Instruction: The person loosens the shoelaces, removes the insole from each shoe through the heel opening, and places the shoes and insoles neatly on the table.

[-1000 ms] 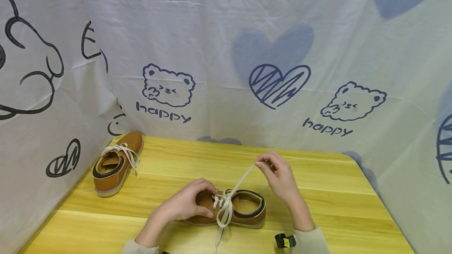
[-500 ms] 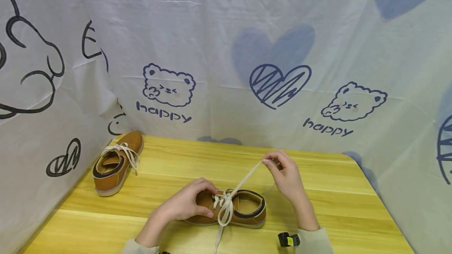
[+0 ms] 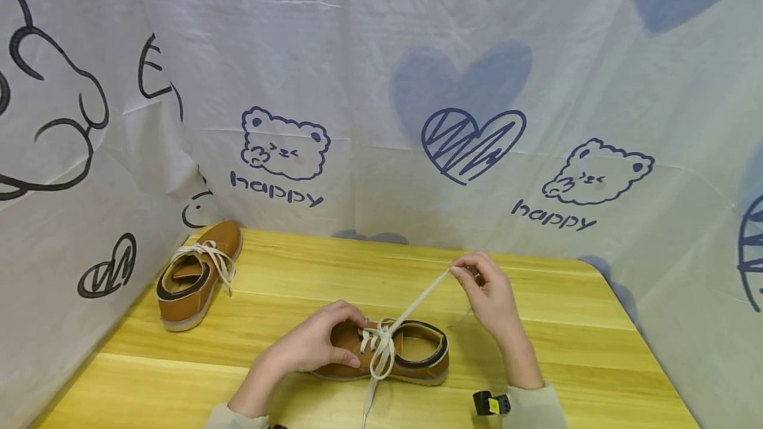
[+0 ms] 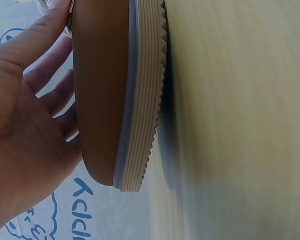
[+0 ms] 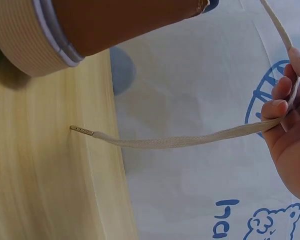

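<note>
Pinching the white lace (image 3: 422, 298) between thumb and fingers of the right hand (image 3: 489, 293), above the desk (image 3: 572, 323). Running from there in a straight line leftward and nearward, down to the knot (image 3: 384, 333) on the brown shoe (image 3: 411, 371). Lying sole-down, left and near of the right hand, long axis left to right, toe left, heel right. Gripped around the toe part by the left hand (image 3: 318, 343), thumb near, fingers far, hence the nearer one. Well apart, far left: a second shoe (image 3: 185, 313).

Left sleeve (image 3: 236, 418), right sleeve (image 3: 535, 408) — both pale greyish beige, plain, small black boxy device (image 3: 481, 403) beside right sleeve — yellow label (image 3: 494, 406).
</note>
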Tool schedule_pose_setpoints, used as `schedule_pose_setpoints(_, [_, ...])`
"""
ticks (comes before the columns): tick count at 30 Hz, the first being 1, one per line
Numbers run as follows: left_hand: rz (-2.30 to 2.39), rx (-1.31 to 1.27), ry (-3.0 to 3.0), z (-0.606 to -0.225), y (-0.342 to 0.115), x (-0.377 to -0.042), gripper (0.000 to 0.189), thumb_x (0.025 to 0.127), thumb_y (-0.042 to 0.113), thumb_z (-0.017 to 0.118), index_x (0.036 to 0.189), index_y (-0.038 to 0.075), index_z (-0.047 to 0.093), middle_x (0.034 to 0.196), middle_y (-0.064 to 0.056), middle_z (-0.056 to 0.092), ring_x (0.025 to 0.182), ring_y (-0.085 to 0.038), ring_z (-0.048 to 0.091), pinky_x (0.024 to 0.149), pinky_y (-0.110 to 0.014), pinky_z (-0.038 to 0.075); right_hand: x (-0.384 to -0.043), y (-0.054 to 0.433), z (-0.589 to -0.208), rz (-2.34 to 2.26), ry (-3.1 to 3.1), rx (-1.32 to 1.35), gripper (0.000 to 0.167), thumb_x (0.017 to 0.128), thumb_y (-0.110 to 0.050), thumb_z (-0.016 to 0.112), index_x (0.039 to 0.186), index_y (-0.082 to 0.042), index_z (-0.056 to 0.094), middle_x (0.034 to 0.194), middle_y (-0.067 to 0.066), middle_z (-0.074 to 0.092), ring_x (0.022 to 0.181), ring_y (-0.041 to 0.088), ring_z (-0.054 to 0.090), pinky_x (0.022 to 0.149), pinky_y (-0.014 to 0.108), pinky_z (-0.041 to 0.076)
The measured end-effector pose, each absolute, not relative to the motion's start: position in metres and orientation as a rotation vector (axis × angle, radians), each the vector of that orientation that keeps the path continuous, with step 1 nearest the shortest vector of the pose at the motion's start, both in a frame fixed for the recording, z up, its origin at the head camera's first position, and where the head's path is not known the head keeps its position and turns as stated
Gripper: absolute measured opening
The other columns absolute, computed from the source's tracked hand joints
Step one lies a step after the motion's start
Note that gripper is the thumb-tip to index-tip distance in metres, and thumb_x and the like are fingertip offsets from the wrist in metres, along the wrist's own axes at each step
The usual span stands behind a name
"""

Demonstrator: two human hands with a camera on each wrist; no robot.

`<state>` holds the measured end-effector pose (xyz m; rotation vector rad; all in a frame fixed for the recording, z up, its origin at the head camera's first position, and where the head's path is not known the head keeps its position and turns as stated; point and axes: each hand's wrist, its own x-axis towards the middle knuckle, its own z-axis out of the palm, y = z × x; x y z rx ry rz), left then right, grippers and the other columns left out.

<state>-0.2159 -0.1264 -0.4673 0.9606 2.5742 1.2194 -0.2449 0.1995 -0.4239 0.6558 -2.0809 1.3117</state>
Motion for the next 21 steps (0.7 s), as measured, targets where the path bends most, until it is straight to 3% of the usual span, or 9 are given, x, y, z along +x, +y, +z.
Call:
schedule_pose_setpoints(11, [1.207,0.970,2.581,-0.468,-0.127,-0.216,0.052,0.079,0.034,0.091,0.122,0.019,0.068,0.128,0.007,0.061,0.124,-0.022,0.058,0.112,-0.047,0.045,-0.246,0.212,-0.425,1.345,-2.098,0.590,0.010,0.096,0.006,0.068,0.100,-0.002,0.071,0.089,0.004,0.059,0.071,0.011,0.049,0.056,0.019,0.041])
schedule_pose_setpoints(21, [1.218,0.970,2.572,-0.466,-0.126,-0.215,0.052,0.078,0.033,0.091,0.122,0.018,0.068,0.128,0.006,0.061,0.124,-0.023,0.058,0.112,-0.048,0.045,-0.244,0.215,-0.421,1.331,-2.092,0.536,0.008,0.094,0.011,0.067,0.099,0.006,0.069,0.086,0.009,0.058,0.068,0.010,0.046,0.054,0.018,0.038])
